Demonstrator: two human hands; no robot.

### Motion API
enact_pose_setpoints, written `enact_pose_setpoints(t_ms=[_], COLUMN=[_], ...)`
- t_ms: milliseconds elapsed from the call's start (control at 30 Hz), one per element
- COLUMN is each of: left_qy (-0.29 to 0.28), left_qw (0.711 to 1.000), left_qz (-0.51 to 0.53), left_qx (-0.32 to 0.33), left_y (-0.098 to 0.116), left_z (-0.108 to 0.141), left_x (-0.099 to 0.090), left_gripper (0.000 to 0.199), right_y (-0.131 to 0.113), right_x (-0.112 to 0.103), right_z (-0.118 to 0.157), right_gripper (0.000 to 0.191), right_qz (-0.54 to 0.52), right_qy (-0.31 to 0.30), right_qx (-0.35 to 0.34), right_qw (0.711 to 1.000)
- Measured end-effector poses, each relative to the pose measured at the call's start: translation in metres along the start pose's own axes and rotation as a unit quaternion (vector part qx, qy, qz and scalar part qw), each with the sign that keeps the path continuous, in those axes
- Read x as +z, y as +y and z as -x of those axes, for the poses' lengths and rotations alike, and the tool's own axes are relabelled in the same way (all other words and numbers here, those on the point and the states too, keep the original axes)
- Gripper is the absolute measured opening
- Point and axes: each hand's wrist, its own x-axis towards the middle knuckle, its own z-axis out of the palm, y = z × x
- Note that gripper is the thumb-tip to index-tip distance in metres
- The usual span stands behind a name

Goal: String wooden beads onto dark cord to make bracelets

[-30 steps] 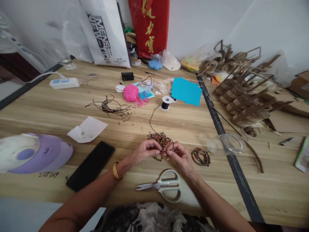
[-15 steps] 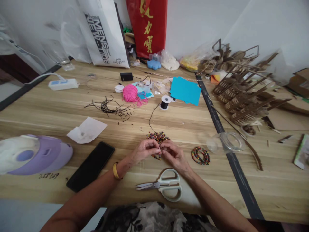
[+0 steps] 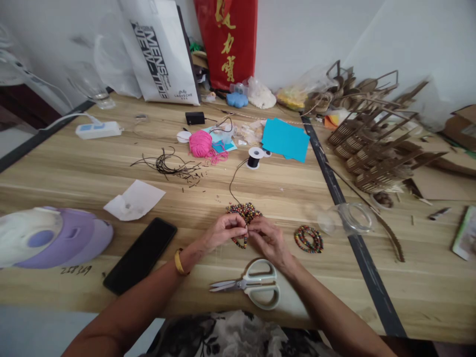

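The left hand and right hand pinch a black cord, a beaded strand just below their grip. Loose beads lie just beyond on the bench, scissors nearer, beaded bracelets to the right, a cord spool farther back.

1. The left hand and right hand meet at the fingertips, a black cord pinched between the 2.
2. A gold bangle circles the left wrist.
3. Strung beads curve just below the fingers; loose multicoloured beads lie heaped just beyond.
4. From a spool, black line runs to that heap.
5. Scissors rest nearer the wearer, blades pointing left.
6. A coiled beaded strand sits right of the right hand.
7. A black smartphone lies on the wooden counter, leftward.
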Motion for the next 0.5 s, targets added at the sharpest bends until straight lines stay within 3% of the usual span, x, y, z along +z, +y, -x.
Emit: enact_pose_setpoints(t_ms=[167, 500], left_qy=[-0.002, 0.003], left_qw=[1.000, 1.000], left_qz=[-0.003, -0.003], left_qx=[0.005, 0.013], left_y=[-0.0010, 0.0040], left_z=[0.0001, 0.0022], left_x=[-0.0007, 0.0005], left_gripper=[0.030, 0.029], right_y=[-0.0007, -0.0070], right_x=[0.0007, 0.0005], right_z=[0.0011, -0.0001], right_gripper=[0.011, 0.010], right_qz=[0.049, 0.022], right_qy=[-0.009, -0.015], right_qx=[-0.025, -0.003], right_qw=[0.998, 1.000])
